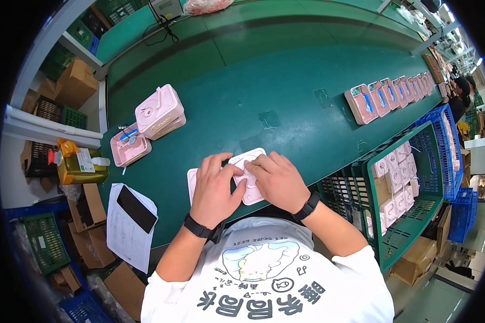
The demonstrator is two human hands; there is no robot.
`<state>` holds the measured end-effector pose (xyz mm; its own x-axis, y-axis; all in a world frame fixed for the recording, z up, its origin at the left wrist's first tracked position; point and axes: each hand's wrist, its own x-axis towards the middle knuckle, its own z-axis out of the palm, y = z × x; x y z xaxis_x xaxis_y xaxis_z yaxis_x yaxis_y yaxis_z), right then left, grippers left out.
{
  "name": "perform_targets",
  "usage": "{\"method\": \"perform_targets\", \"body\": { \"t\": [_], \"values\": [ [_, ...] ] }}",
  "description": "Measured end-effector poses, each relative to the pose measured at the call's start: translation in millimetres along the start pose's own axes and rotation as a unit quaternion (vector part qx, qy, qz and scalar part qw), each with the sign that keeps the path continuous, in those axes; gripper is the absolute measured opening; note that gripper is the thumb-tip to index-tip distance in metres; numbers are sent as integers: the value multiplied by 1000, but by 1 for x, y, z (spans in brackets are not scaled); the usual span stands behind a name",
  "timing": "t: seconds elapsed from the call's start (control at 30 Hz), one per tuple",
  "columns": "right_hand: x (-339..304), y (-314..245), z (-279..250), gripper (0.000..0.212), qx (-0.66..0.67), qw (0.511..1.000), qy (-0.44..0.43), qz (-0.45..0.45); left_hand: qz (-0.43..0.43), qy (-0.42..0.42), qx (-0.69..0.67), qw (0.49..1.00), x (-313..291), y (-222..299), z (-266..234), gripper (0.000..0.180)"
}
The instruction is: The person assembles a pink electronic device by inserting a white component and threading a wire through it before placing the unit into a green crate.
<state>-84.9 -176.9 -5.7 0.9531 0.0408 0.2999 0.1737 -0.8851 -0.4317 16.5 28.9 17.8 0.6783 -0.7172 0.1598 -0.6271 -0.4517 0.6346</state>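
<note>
Near the table's front edge lies a pale pink plastic housing (255, 196) with rounded corners and a raised round detail. My left hand (215, 191) bends over its left side, thumb and forefinger closed at the middle of the piece. From the other side my right hand (277, 180) reaches in, its curled fingertips pressed against the same middle part. Whatever small part sits under the fingertips is hidden. A second pink plastic piece (192, 182) shows partly from beneath my left hand.
At left stand stacked pink housings (160, 110) and an open pink shell (130, 153) with blue wiring. A black phone (137, 209) lies on paper sheets (125, 242). Open pink shells (362, 105) line the far right. A green crate (385, 258) holds pink units beside the table.
</note>
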Motion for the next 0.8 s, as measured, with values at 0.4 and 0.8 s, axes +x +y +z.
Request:
{"method": "perform_targets", "body": {
  "t": [0.4, 0.8],
  "values": [
    [11, 2, -14, 35, 21, 999, -25, -16, 91, -35, 1, 995, -25, -1, 6, 47],
    [29, -11, -11, 14, 77, 984, -62, 149, 57, -49, 16, 997, -23, 0, 10, 94]
  ]
}}
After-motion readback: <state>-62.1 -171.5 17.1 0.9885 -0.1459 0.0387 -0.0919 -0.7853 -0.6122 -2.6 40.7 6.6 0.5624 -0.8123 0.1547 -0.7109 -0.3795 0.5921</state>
